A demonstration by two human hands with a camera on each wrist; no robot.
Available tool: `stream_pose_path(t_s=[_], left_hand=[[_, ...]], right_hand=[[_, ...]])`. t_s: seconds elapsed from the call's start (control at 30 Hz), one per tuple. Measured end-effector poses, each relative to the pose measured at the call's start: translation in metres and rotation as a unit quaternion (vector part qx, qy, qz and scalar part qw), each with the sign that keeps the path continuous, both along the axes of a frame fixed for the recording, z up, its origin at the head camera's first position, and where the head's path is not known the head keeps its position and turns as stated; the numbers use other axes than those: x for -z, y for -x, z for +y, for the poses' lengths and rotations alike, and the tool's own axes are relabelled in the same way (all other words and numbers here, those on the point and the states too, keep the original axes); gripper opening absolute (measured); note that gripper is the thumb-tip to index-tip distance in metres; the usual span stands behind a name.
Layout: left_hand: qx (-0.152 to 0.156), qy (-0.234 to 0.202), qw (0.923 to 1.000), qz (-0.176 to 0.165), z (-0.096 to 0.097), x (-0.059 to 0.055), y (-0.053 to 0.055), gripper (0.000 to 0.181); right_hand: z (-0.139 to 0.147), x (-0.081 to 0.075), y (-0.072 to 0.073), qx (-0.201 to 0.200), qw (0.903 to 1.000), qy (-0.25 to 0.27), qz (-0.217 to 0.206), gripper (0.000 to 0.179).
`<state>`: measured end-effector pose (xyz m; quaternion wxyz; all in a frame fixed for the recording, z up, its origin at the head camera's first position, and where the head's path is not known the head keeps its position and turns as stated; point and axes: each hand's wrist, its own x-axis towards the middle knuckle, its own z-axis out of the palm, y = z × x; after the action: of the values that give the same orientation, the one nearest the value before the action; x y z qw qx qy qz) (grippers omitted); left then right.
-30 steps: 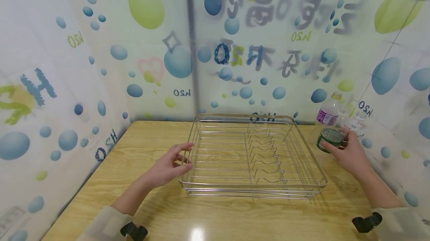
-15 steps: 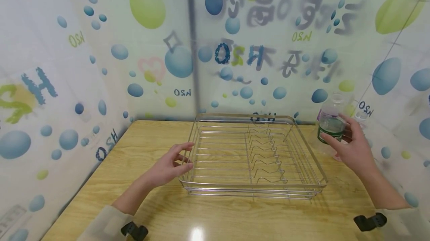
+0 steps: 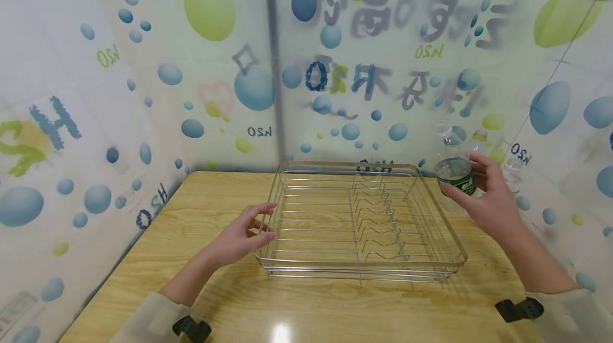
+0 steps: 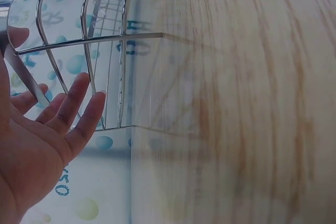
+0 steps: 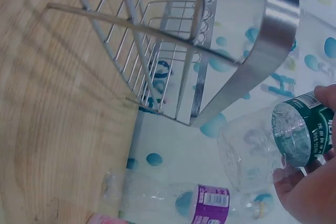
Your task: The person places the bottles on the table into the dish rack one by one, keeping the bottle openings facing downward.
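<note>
A wire dish rack [image 3: 356,215] stands mid-table. My left hand [image 3: 237,234] is at its left side, with loosely spread fingers [image 4: 73,98] beside the rim and wires; the left wrist view shows its palm. At the rack's far right, my right hand [image 3: 493,202] holds a clear plastic bottle [image 3: 455,173] with a green label, thumb and fingers about its middle. In the right wrist view this bottle [image 5: 247,145] appears raised beside the rack's rim band [image 5: 268,40]. Behind the hand stands another clear bottle [image 5: 210,205] with a purple label, partly hidden in the head view.
The wooden table [image 3: 316,308] meets printed curtains [image 3: 383,93] at the back and sides. Another clear bottle [image 3: 513,170] stands at the far right, largely hidden by the right hand. Something pink [image 5: 105,219] shows at the lower edge of the right wrist view.
My right hand has lifted the green-labelled bottle from the table and carried it left toward the rack's far right corner. The left hand stays in place.
</note>
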<state>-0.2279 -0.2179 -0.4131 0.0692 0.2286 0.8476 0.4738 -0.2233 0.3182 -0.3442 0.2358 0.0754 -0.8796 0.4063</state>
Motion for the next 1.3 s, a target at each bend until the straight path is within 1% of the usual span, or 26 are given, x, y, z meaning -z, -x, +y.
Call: stream_pose_path(t_s=[0.07, 0.17, 0.43, 0.53, 0.63, 0.8, 0.93, 1.03, 1.13, 1.3], left_hand=[[0.001, -0.001, 1.0, 0.0, 0.0, 0.0, 0.0, 0.072], [0.004, -0.005, 1.0, -0.002, 0.0, 0.0, 0.0, 0.073], [-0.003, -0.008, 1.0, -0.002, -0.002, 0.001, -0.003, 0.075], [-0.011, 0.004, 0.9999, 0.007, -0.002, -0.001, -0.004, 0.075], [-0.016, 0.018, 0.9994, 0.026, -0.001, -0.003, -0.004, 0.074], [-0.016, 0.038, 0.9978, 0.053, 0.001, -0.006, -0.002, 0.074], [-0.017, 0.053, 0.9964, 0.064, 0.002, -0.009, -0.001, 0.075], [-0.024, 0.07, 0.994, 0.081, 0.003, -0.012, -0.001, 0.074], [-0.029, 0.069, 0.9921, 0.1, 0.005, -0.018, 0.0, 0.071], [-0.018, 0.047, 0.9901, 0.131, 0.019, -0.034, 0.001, 0.07]], right_hand=[[-0.005, -0.001, 0.0, -0.006, 0.9999, -0.002, 0.012, 0.082], [-0.014, -0.005, -0.001, -0.017, 0.9997, -0.007, 0.018, 0.079], [-0.038, -0.015, -0.003, -0.054, 0.9976, -0.042, 0.011, 0.08], [-0.048, -0.017, -0.003, -0.074, 0.9956, -0.053, 0.02, 0.08], [-0.056, -0.019, -0.003, -0.091, 0.9934, -0.064, 0.028, 0.08], [-0.067, -0.019, -0.006, -0.1, 0.9898, -0.094, 0.039, 0.079], [-0.076, -0.019, -0.009, -0.099, 0.9847, -0.134, 0.051, 0.077], [-0.082, -0.018, -0.012, -0.103, 0.9799, -0.162, 0.054, 0.077], [-0.088, -0.016, -0.012, -0.116, 0.9742, -0.183, 0.065, 0.077], [-0.097, -0.012, -0.012, -0.134, 0.9601, -0.216, 0.116, 0.077]])
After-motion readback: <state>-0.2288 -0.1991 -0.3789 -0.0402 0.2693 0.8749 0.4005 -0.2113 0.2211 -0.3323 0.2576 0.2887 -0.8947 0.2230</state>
